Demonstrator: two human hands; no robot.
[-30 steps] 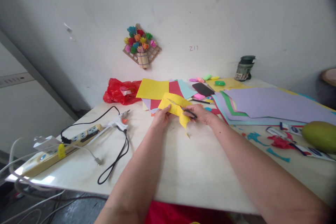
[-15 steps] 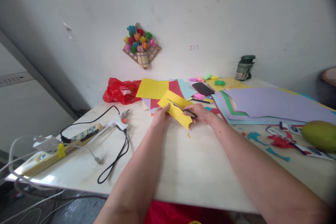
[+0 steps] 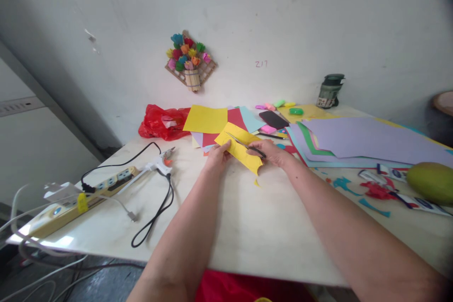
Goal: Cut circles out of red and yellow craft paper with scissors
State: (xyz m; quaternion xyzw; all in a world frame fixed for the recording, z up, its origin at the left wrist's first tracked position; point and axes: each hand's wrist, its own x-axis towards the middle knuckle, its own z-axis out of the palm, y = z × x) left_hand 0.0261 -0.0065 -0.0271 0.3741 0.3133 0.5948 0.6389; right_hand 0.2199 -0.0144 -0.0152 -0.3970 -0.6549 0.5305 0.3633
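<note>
My left hand (image 3: 218,155) grips the left edge of a yellow sheet of paper (image 3: 243,153), thumb on top. In my right hand (image 3: 269,151) is a pair of scissors (image 3: 256,151) with dark handles, its blades lying across the sheet and pointing up to the left. The paper is held tilted above the table, and its lower right edge is cut unevenly. A small yellow scrap (image 3: 256,182) lies just below that edge. My fingers partly hide the scissors' handles.
Coloured paper (image 3: 207,119) and a red plastic bag (image 3: 161,122) lie behind my hands. To the left are a glue gun (image 3: 161,165) and a power strip (image 3: 88,200) with cables. On the right are stacked sheets (image 3: 371,137), glue tubes, a green mango (image 3: 428,183) and a bottle (image 3: 331,91).
The yellow paper has shifted slightly to the right and turned a little under the scissors. Both hands stay almost in the same place.
</note>
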